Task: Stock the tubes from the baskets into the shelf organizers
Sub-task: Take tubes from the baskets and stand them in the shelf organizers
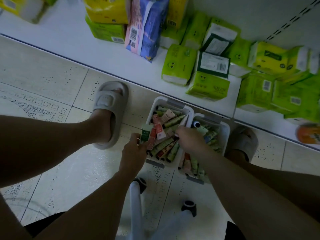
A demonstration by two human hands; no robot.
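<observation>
While the person bends over the floor, two white baskets sit side by side by the shelf [107, 54]; the left basket [156, 105] is full of little tubes [166, 144]; the right basket [226, 130] at its 3 o'clock side has more tubes; the left hand [136, 149] pinches a green tube [145, 134] at the left basket's 9 o'clock edge; the right hand [188, 139] reaches into the tubes with curled fingers, but I cannot tell if it holds one; green tissue packs [178, 64] lie on the shelf at 12 o'clock; a grey slipper [109, 108] stands at 10 o'clock.
</observation>
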